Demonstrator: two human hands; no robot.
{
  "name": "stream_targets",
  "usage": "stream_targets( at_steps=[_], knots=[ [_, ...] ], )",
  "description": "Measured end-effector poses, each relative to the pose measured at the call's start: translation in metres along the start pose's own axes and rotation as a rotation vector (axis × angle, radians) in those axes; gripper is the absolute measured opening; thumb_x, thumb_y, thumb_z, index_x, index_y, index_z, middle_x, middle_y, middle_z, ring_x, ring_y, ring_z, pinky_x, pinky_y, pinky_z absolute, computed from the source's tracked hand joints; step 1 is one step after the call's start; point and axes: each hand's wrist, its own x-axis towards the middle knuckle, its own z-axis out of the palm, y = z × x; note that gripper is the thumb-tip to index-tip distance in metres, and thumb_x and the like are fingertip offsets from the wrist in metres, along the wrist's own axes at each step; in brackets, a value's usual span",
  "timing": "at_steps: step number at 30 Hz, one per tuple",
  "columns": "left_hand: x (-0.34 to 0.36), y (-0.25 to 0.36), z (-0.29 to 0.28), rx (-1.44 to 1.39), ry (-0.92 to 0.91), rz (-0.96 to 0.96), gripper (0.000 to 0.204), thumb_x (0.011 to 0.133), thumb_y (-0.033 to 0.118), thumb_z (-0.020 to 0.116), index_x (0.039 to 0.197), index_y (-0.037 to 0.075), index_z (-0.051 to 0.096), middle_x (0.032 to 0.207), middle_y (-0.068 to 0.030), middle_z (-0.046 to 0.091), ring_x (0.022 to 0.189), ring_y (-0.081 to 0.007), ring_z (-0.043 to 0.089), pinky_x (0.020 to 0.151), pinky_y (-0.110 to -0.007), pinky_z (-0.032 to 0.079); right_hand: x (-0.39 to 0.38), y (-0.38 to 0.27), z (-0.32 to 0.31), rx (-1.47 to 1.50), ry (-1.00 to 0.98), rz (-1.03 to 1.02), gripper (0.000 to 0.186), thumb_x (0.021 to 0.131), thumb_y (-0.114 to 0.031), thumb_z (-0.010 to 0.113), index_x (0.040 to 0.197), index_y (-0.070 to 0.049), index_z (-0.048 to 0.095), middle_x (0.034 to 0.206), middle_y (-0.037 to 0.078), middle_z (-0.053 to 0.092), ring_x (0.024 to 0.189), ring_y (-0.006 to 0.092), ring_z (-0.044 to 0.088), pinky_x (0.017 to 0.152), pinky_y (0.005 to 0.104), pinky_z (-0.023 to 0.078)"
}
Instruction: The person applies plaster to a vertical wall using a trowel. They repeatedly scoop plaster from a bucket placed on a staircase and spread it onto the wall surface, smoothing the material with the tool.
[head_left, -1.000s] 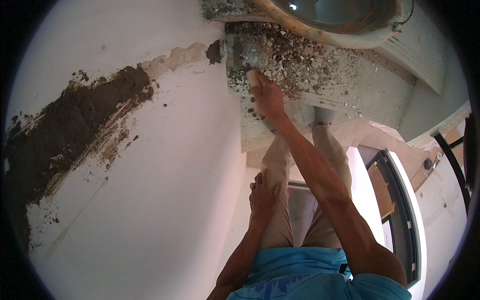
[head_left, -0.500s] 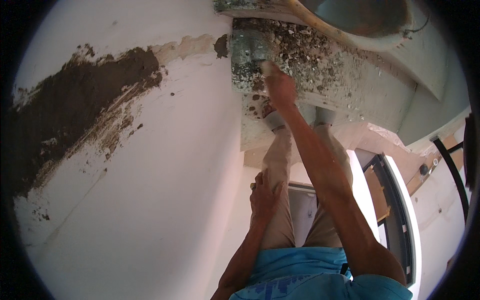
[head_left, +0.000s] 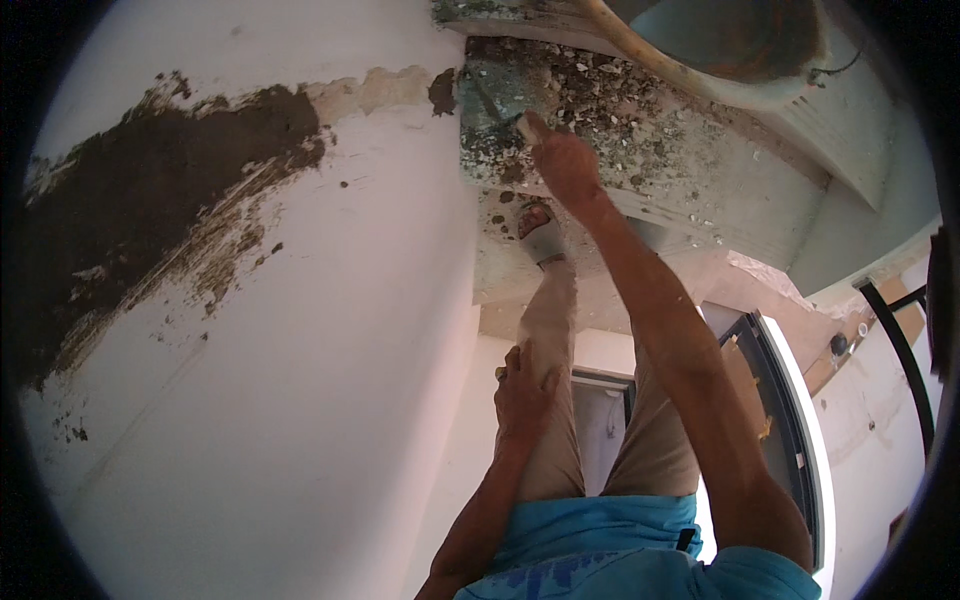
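Note:
My right hand is closed around the pale handle of a trowel, reaching down to a stair step. The trowel's thin dark blade seems to lie over a grey-green patch of the step near the wall; its outline is hard to make out. Crumbled mortar and pale chips are scattered around and beyond the hand. My left hand rests on my left leg around the knee, fingers apart, with something small and yellowish at one finger.
At left, a white wall carries a broad band of dark mortar. A large round basin stands on the step above. My sandalled left foot is on the step below the debris. A dark curved rail is at far right.
My right hand has shifted slightly, with the trowel handle now tilted toward the wall. The view has moved a little. My left hand stays on the leg.

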Motion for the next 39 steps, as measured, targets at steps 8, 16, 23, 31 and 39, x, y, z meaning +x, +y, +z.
stream_targets(
  at_steps=[8, 16, 23, 31, 39],
  knots=[
    [-0.004, -0.002, 0.004, 0.02, 0.021, 0.018, 0.069, 0.091, 0.04, 0.067, 0.145, 0.005, 0.042, 0.139, -0.021, 0.048, 0.114, -0.0445, 0.057, 0.088, -0.051, 0.054, -0.015, 0.008, -0.036, 0.182, 0.277, -0.079, 0.05, 0.088, -0.014, 0.06, 0.138, -0.01, 0.057, 0.081, 0.02, 0.071, 0.071, 0.0336, 0.07, 0.069, 0.0454, 0.057],
    [0.0, 0.002, 0.0, 0.005, 0.013, 0.019, 0.069, 0.09, 0.04, 0.068, 0.144, 0.005, 0.044, 0.139, -0.0205, 0.049, 0.121, -0.0392, 0.056, 0.095, -0.049, 0.051, -0.002, -0.009, 0.015, 0.71, 0.08, 0.008, 0.051, 0.085, -0.017, 0.061, 0.135, -0.004, 0.062, 0.08, 0.021, 0.071, 0.07, 0.0301, 0.071, 0.068, 0.0433, 0.056],
    [0.001, -0.001, 0.002, 0.034, 0.013, 0.042, 0.072, 0.091, 0.043, 0.066, 0.146, 0.003, 0.042, 0.141, -0.0222, 0.047, 0.113, -0.0426, 0.059, 0.088, -0.05, 0.055, -0.021, -0.005, 0.025, 0.59, 0.371, 0.096, 0.051, 0.087, -0.021, 0.061, 0.134, -0.004, 0.062, 0.079, 0.019, 0.071, 0.066, 0.0319, 0.068, 0.066, 0.0422, 0.056],
    [0.001, 0.006, -0.004, -0.012, -0.036, -0.004, 0.069, 0.09, 0.04, 0.067, 0.144, 0.004, 0.044, 0.14, -0.0188, 0.049, 0.122, -0.0378, 0.056, 0.098, -0.048, 0.05, 0.003, -0.004, 0.046, 0.585, 0.143, 0.09, 0.051, 0.09, -0.021, 0.061, 0.139, -0.008, 0.058, 0.084, 0.016, 0.073, 0.071, 0.03, 0.072, 0.064, 0.0448, 0.058],
    [0.0, 0.013, -0.008, 0.008, -0.047, -0.055, 0.068, 0.091, 0.04, 0.067, 0.144, 0.004, 0.044, 0.14, -0.0191, 0.049, 0.122, -0.0378, 0.056, 0.098, -0.048, 0.05, -0.033, -0.001, 0.031, 0.527, 0.301, 0.145, 0.051, 0.088, -0.02, 0.057, 0.138, -0.008, 0.06, 0.08, 0.019, 0.072, 0.067, 0.0318, 0.069, 0.064, 0.0445, 0.056]
  ],
)
